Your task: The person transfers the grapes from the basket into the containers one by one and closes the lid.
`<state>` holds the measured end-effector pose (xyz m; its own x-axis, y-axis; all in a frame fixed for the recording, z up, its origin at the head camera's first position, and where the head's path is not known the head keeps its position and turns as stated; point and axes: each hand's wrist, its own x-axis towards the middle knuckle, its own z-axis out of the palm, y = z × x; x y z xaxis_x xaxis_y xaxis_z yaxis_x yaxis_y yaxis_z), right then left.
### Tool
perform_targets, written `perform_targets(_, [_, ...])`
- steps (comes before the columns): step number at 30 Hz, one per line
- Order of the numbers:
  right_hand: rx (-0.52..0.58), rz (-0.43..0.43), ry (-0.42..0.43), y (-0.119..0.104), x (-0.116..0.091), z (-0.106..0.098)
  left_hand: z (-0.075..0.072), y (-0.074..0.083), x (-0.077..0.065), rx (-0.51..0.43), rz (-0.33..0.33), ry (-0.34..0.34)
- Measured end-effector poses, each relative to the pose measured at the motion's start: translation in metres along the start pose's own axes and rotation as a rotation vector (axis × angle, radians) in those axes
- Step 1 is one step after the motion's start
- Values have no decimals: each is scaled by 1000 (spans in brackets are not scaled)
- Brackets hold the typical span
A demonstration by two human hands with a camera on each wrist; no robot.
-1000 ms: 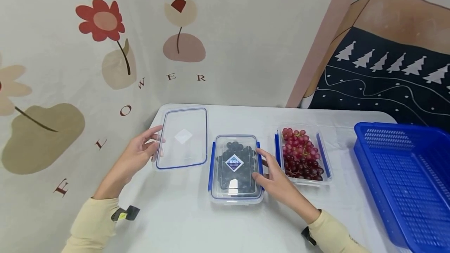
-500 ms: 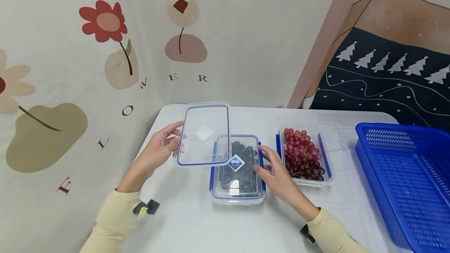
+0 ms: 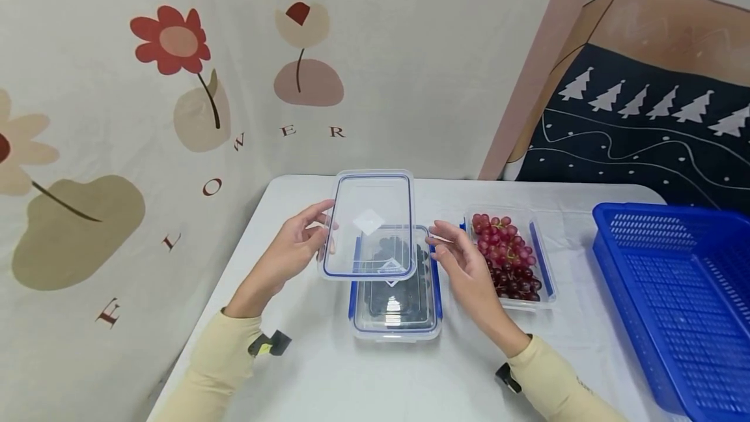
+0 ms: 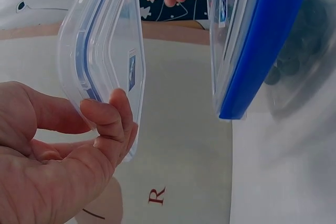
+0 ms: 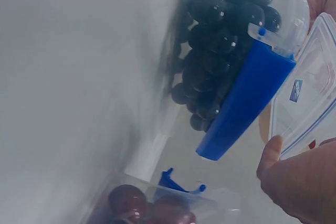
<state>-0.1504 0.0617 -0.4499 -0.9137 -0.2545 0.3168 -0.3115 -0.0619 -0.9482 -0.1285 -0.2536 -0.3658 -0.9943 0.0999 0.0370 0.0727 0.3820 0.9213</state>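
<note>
Between the thumb and fingers of my left hand (image 3: 287, 253) is the left edge of a clear lid (image 3: 369, 220) with a blue seal. The left wrist view shows this lid (image 4: 100, 35) raised above a closed clear box (image 3: 395, 318) of dark grapes (image 5: 210, 40). In the head view it overlaps the box's far half. My right hand (image 3: 471, 272) holds nothing, its fingers loosely bent beside the lid's right edge. Blue side clasps (image 4: 268, 40) line the box. To its right sits a lidless box of red and dark red grapes (image 3: 504, 246).
A blue plastic basket (image 3: 612, 279) stands at the right of the white-covered table (image 3: 316, 357). Behind the table hang printed cloths (image 3: 410, 83) with flowers and trees. The lidless box's left blue clasp (image 5: 178, 182) stands out to the side.
My left hand has carried the lid rightward from the table's left side to over the closed box. My right hand has let go of the box's right side and risen slightly.
</note>
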Motion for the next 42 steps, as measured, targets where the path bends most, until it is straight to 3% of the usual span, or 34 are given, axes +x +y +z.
perform_targets(17, [-18, 4, 5, -10, 7, 0, 33, 5, -2, 4, 12, -47])
perform_targets(32, [-49, -13, 71, -7, 3, -27, 63, 12, 11, -53, 33, -77])
perform_targets(42, [-92, 2, 131, -6, -6, -35, 81, 7, 9, -89, 16, -58])
